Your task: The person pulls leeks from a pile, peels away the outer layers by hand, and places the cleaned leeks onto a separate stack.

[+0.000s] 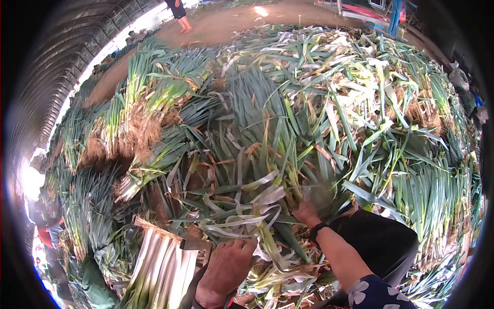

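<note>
My right hand, with a dark band at the wrist, reaches forward and closes on the lower end of a leek whose green leaves fan away from me. Some of its fingers are hidden, and the air beside it looks blurred. Nearer to me, my left hand is curled with its back upward; whatever lies under the fingers is hidden. Loose pale leek leaves hang beside its fingertips. Trimmed white leeks lie side by side to the left of this hand, next to a small rack end.
Leek bundles with bushy roots are piled at the left. Stripped leaves cover the far heap, and more leeks stand at the right. My dark-clothed knee is beside my right forearm. Another person's legs show at the back.
</note>
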`<state>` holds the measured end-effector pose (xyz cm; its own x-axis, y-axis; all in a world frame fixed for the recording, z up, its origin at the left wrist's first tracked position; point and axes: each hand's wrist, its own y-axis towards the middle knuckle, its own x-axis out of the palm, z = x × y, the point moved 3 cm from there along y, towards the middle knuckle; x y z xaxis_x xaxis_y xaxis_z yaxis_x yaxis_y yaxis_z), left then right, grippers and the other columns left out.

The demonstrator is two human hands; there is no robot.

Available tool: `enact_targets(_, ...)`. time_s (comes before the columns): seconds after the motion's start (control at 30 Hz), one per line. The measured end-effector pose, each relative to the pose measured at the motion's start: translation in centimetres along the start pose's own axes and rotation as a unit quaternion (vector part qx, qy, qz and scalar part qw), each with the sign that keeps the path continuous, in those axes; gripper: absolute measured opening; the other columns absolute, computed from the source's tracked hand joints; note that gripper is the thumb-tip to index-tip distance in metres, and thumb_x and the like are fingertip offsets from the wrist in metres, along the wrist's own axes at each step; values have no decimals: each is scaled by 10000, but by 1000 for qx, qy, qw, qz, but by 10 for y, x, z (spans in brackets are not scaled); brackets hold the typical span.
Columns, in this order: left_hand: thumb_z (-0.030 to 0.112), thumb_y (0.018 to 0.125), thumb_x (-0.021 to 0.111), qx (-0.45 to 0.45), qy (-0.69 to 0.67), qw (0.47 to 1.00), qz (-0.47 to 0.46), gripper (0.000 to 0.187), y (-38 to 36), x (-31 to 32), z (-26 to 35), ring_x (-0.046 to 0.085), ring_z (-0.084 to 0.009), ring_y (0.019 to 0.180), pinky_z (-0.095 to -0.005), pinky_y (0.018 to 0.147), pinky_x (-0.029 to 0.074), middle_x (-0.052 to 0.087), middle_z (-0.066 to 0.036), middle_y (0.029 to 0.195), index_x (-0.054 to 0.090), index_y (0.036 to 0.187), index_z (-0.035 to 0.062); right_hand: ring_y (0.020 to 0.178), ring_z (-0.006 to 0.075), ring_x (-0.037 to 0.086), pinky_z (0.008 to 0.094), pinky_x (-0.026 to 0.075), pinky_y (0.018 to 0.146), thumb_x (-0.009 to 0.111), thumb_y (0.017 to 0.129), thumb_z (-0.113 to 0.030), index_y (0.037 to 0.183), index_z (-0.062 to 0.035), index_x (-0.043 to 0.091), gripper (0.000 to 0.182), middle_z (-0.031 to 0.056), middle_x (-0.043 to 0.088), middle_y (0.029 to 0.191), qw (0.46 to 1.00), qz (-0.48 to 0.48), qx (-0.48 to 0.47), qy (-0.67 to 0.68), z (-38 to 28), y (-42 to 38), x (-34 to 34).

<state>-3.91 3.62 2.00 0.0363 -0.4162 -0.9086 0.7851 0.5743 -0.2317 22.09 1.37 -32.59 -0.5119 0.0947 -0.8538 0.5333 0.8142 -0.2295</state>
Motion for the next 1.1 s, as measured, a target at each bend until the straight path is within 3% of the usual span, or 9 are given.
enact_targets(0.07, 211, 856, 649, -9, -3, 1000, -11, 356, 0, 4, 0, 617, -359, 922, -437, 799, 480, 626, -159, 991, 589, 1181, 80, 1019, 412, 619, 458, 495, 865, 671, 733, -371, 1177, 29, 563, 607, 242, 634, 1134, 987, -162, -7, -12, 22, 17, 34)
enact_targets(0.3, 211, 856, 650, -13, -3, 1000, -21, 354, 8, 10, -1, 616, -368, 915, -447, 773, 492, 626, -165, 974, 586, 1179, 80, 1031, 401, 617, 447, 485, 870, 662, 740, -389, 1138, 12, 607, 568, 270, 632, 1109, 975, -186, 2, 119, 3, -4, -9)
enact_targets(0.37, 209, 858, 648, -10, 5, 1000, -24, 357, 8, 12, -1, 615, -367, 907, -447, 771, 492, 623, -164, 969, 582, 1184, 78, 1009, 407, 618, 448, 483, 858, 643, 762, -373, 1107, -2, 627, 506, 267, 644, 1065, 977, -153, -147, 30, 7, -4, -12)
enact_targets(0.6, 214, 862, 644, 1, 1, 1000, -21, 368, 9, 16, 0, 614, -363, 880, -451, 774, 482, 617, -159, 967, 573, 1196, 78, 920, 427, 632, 466, 492, 819, 605, 797, -317, 1016, -26, 674, 371, 246, 666, 948, 986, -119, -72, 86, 29, 8, 2)
enact_targets(0.67, 219, 868, 637, -5, 23, 999, -48, 375, 7, 19, 0, 612, -360, 893, -446, 775, 481, 615, -154, 980, 565, 1209, 83, 925, 396, 634, 463, 498, 857, 591, 827, -275, 1024, -50, 667, 309, 213, 672, 961, 997, -3, 31, 65, 33, 22, -13)
enact_targets(0.8, 219, 870, 635, -26, 14, 997, -76, 380, 6, 19, -3, 608, -349, 918, -440, 791, 474, 615, -146, 994, 558, 1217, 83, 906, 400, 632, 465, 498, 848, 608, 819, -221, 1011, -45, 659, 265, 199, 677, 930, 986, 74, 9, 152, 28, 38, -41)
enact_targets(0.87, 177, 871, 597, -20, 44, 996, -78, 328, 6, 22, -5, 615, -312, 920, -418, 812, 455, 620, -146, 977, 567, 1174, 56, 887, 389, 634, 453, 504, 830, 618, 809, -157, 1021, -57, 656, 237, 177, 677, 937, 957, 172, -36, 231, 6, 45, -50)
enact_targets(0.93, 196, 865, 624, -25, 48, 995, -85, 360, 7, 21, -2, 611, -313, 932, -426, 828, 456, 623, -131, 1012, 562, 1196, 68, 925, 373, 629, 416, 517, 820, 628, 812, -126, 1067, -73, 647, 261, 165, 669, 1004, 952, 157, -120, 233, -25, 57, -49)
enact_targets(1.1, 210, 856, 658, 2, 24, 997, -73, 404, 13, 18, 9, 608, -313, 951, -426, 854, 463, 624, -113, 1071, 551, 1224, 82, 1180, 366, 530, 469, 352, 1056, 563, 888, -373, 1298, -102, 534, 492, 162, 620, 1206, 953, 156, -258, -18, -127, 74, -26)
